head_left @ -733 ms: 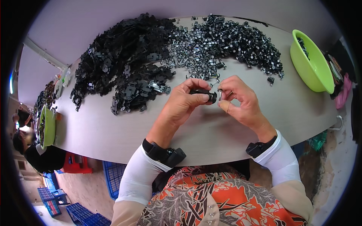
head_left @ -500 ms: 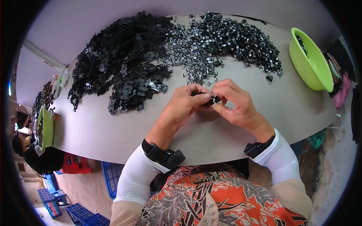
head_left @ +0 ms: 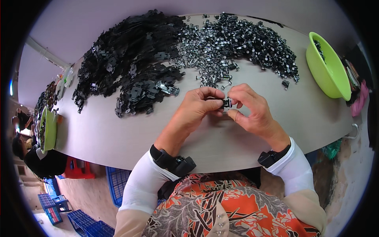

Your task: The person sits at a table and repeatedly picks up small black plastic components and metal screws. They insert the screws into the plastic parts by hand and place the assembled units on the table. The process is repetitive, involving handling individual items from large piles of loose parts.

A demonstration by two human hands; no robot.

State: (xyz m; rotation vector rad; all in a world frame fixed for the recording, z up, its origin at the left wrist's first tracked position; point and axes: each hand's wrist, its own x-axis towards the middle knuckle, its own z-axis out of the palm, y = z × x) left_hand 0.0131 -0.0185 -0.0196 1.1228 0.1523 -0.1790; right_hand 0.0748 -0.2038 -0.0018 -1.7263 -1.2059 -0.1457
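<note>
Both my hands meet over the table at the middle. My left hand is closed, thumb pressed against the fingers, around a small black-and-silver part whose right end sticks out. My right hand curls its thumb and fingertips about that exposed end. The fingers hide much of the part. Just beyond my hands lies a pile of small black wheel pieces with silver metal axles. To its left is a big heap of flat black plastic pieces, some with shiny surfaces.
A green basin holding dark parts sits at the table's right edge. Another green basin stands at the left, near a person in black. Blue crates and a red stool are on the floor at the left.
My right fingertips have shifted slightly right, and more of the black-and-silver part shows between my hands. My left hand keeps its grip. The whole view has shifted slightly.
</note>
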